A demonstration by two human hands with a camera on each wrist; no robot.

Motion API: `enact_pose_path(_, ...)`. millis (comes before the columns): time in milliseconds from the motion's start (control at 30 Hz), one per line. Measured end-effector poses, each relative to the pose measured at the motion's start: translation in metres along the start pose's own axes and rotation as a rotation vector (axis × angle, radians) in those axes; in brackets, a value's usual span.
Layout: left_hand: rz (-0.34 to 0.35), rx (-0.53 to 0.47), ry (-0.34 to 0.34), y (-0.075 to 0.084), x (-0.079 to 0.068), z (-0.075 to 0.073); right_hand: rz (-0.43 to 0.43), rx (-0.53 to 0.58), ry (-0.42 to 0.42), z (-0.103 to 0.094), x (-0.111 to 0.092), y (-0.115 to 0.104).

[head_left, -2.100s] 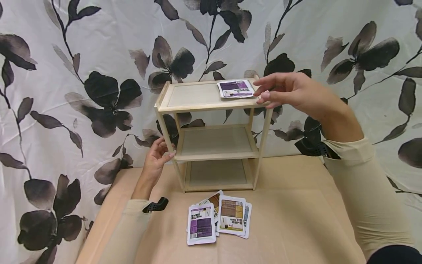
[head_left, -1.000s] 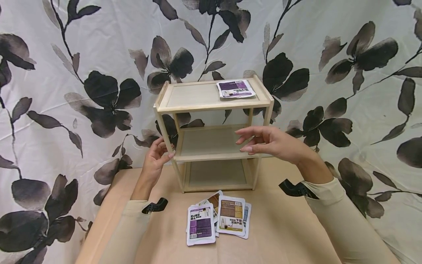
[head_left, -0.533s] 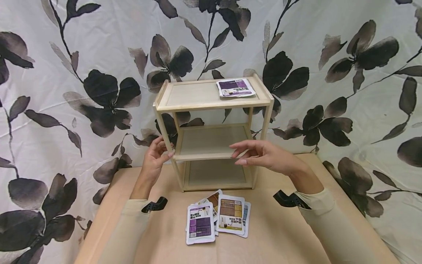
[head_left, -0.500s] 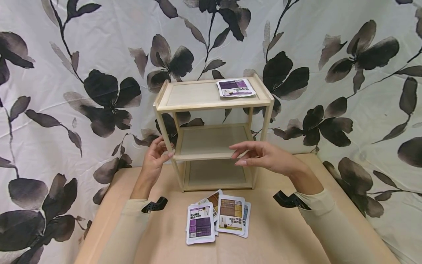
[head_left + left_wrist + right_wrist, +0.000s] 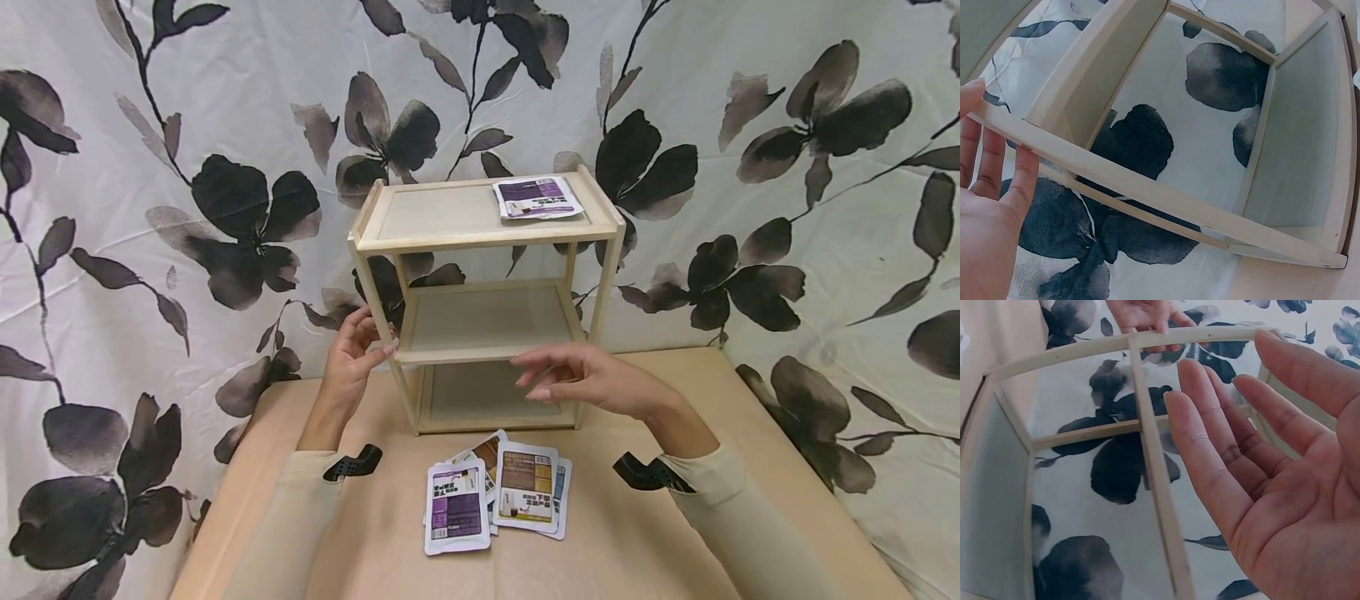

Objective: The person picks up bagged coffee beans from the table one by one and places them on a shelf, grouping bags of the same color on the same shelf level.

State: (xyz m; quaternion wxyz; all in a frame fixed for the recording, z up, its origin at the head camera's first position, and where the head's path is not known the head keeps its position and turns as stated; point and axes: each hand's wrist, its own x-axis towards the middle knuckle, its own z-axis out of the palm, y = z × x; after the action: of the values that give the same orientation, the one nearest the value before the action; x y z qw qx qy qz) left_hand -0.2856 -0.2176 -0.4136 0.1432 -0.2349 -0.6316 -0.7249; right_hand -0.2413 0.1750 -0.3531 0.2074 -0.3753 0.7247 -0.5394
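R hand (image 5: 588,381) now lower vs earlier, fingers loosely spread, by rack (image 5: 438,215), nr pkt pile (image 5: 517,500) on table (image 5: 611,554). L hand (image 5: 347,367) still pinches rack's L post (image 5: 371,292); purple pkt (image 5: 538,198) unmoved on top.

Rack (image 5: 438,215), pale wood, three tiers, slim posts; upright, centre of the frame. Its front post at the left is held by the left hand (image 5: 348,362), thumb to the front, fingers behind. Right hand (image 5: 592,379), right of centre, in front of the rack's lower tiers, holding nothing, fingers loosely bent.

Purple packet (image 5: 537,198), white-edged; flat at the right end of the top tier.

Loose group, lower centre: second purple packet (image 5: 457,510), printed, at left; brown-and-yellow packet (image 5: 527,487) at right, overlapping a blue-marked packet (image 5: 561,500); orange-brown packet (image 5: 491,452) behind, partly covered.
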Motion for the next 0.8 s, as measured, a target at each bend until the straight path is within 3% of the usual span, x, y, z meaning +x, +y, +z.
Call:
enact_pose_path(433,0.004,-0.047,-0.015,0.001,0.004,0.002,0.079,0.044,-0.022,0.018,0.002,0.021)
enact_pose_path(800,0.0,-0.085,-0.068,0.0,0.004,-0.002,0.068,0.1,-0.032,0.036,0.007,0.044)
